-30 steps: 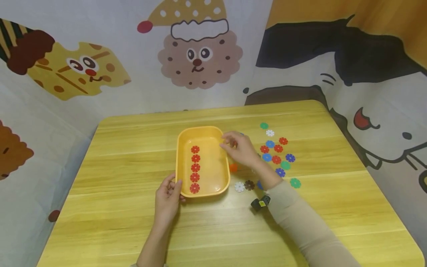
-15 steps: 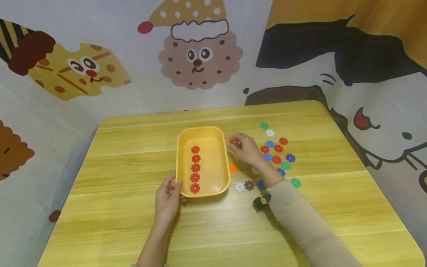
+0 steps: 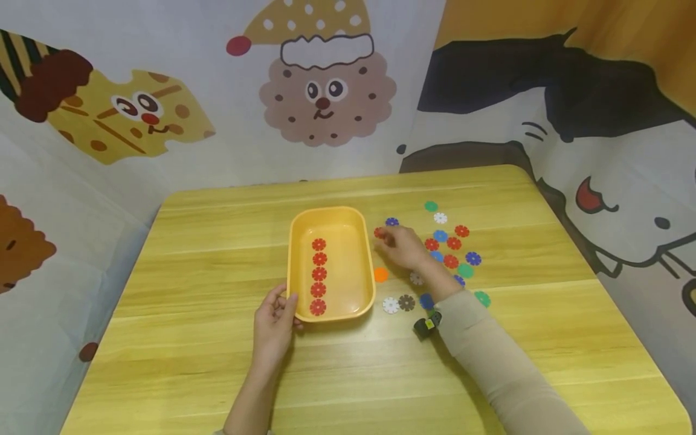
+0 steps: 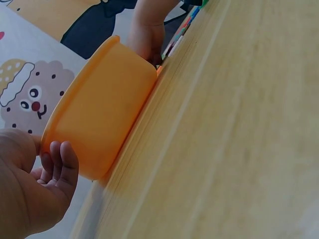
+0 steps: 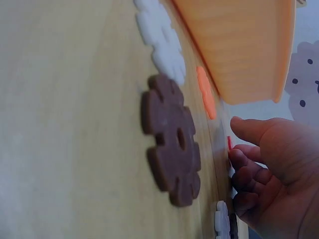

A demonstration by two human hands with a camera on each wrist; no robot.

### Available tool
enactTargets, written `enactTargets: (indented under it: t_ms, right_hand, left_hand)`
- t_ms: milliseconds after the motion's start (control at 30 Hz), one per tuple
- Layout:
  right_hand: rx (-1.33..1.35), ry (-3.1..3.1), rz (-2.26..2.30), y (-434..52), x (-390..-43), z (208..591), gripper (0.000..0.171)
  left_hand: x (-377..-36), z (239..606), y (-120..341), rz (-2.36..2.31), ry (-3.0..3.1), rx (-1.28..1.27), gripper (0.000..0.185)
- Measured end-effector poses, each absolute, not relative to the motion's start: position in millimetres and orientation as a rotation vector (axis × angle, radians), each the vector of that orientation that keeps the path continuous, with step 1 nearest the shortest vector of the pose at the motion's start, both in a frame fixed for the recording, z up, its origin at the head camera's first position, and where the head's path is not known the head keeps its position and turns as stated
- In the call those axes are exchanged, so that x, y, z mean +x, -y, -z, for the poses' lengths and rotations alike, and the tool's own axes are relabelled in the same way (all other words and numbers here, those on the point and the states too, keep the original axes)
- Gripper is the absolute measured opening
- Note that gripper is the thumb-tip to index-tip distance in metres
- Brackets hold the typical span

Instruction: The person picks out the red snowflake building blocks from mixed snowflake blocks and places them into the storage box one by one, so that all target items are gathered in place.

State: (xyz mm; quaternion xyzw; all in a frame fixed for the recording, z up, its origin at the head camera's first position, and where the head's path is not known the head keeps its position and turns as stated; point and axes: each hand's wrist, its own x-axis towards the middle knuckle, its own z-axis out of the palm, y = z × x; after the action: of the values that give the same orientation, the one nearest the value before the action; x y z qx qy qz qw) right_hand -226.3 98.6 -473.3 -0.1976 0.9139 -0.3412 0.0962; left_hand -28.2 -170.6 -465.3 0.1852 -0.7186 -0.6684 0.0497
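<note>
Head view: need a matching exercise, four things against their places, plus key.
Things
1. left hand
2. five red discs
3. orange disc
4. brown disc

Places
A. in a row inside the tray
B. just right of a white disc
C. gripping the tray's near left corner
D. beside the tray's right wall

Pairs: 1-C, 2-A, 3-D, 4-B

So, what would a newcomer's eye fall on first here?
Probably the straight column of five red snowflake discs inside the orange-yellow tray, left of its middle, with the left hand gripping the tray's near left corner. Next come the loose snowflake discs in mixed colours, scattered on the table to the tray's right, around the right hand. Behind, a cartoon cookie in a polka-dot hat smiles from the backdrop.
</note>
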Motion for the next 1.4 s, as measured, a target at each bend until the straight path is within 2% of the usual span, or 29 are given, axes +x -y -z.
enactTargets:
  t_ms: [200,467,1000,1233,1400]
  right_hand:
    - [-0.609,-2.727,0.975,-100,-228,473,0.026]
    - [-0.535,-2.731,0.98,-100,-228,468,0.045]
    - [-0.48,-2.634,0.912,-107,-230,460,0.04]
    - [-0.497,-2.632,0.945,-109,-230,461,0.027]
    - [-0.501,-2.656,0.923,-110,-231,462,0.037]
  left_hand:
    - [-28,463,170,2.035,2.185,0.541,0.043]
    - [-27,466,171,2.027,2.189,0.534,0.042]
    - [-29,467,169,2.017,2.202,0.55,0.038]
    - [-30,463,169,2.012,2.208,0.537,0.041]
    - [-30,463,167,2.019,2.211,0.519,0.043]
